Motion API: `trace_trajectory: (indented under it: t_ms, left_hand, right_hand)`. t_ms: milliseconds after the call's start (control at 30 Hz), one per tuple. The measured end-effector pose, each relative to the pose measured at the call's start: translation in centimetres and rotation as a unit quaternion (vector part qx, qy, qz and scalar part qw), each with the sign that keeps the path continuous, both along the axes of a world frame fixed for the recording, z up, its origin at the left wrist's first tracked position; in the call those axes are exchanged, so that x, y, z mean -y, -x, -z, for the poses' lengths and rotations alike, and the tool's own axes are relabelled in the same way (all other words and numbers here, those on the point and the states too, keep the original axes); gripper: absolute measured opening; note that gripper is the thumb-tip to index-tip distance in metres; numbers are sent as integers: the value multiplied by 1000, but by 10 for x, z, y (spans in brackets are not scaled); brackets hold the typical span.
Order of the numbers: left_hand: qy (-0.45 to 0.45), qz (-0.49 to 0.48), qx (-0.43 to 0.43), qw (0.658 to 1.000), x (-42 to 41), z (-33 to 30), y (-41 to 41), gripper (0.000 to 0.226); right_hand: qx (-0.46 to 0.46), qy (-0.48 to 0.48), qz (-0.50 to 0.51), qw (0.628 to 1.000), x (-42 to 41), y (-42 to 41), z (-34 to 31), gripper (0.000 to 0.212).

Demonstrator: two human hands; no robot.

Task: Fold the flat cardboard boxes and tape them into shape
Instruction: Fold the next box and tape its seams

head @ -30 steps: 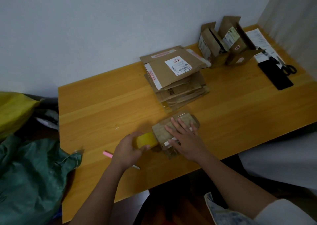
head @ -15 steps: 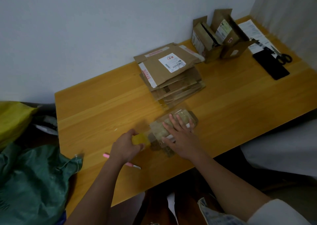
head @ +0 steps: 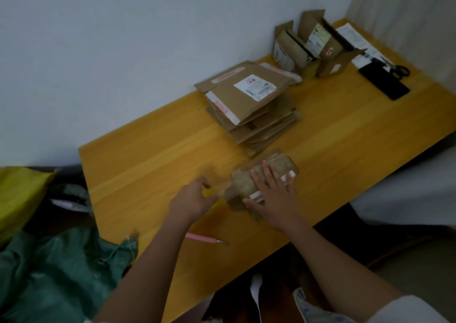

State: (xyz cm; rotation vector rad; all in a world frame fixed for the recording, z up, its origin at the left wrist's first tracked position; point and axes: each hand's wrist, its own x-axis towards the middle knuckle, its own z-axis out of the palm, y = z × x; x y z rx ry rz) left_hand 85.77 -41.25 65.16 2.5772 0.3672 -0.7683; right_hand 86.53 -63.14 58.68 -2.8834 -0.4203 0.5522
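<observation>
Just right of centre, near the worktop's (head: pixel 148 165) front edge, the small folded cardboard box (head: pixel 249 184) lies under the right hand (head: pixel 274 194), fingers flat and pressing. The left hand (head: pixel 192 202), blurred, curls round a yellow tape roll (head: pixel 214 200). The box looks light, thin-walled and easily crushed, its taped faces slick; best held by pressing broadly on top or pinching its stiffer edges.

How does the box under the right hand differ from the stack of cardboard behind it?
The box is a single small piece folded into shape and wrapped in clear tape, pressed flat by the right hand. The stack is many larger flat pieces, untouched, with a white label on the top piece. Both are brown cardboard on the table.
</observation>
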Motion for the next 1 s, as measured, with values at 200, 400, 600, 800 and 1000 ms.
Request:
trace_trajectory:
  t_ms: [200, 400, 600, 800, 1000]
  left_hand:
    - [-144, 87, 76, 983, -2, 2, -5, 37]
    - [97, 39, 20, 994, -31, 26, -7, 23]
    - [166, 19, 7, 986, -38, 27, -9, 17]
    - [143, 52, 34, 988, -42, 32, -15, 14]
    - [90, 83, 36, 992, -42, 36, -20, 8]
  right_hand:
    - [15, -18, 56, 998, -19, 6, -3, 88]
    - [26, -9, 81, 996, -32, 9, -3, 77]
    - [37, -41, 77, 996, -42, 10, 2, 77]
    - [23, -97, 152, 983, -49, 7, -4, 71]
    - [39, -28, 180, 982, -70, 1, -6, 71]
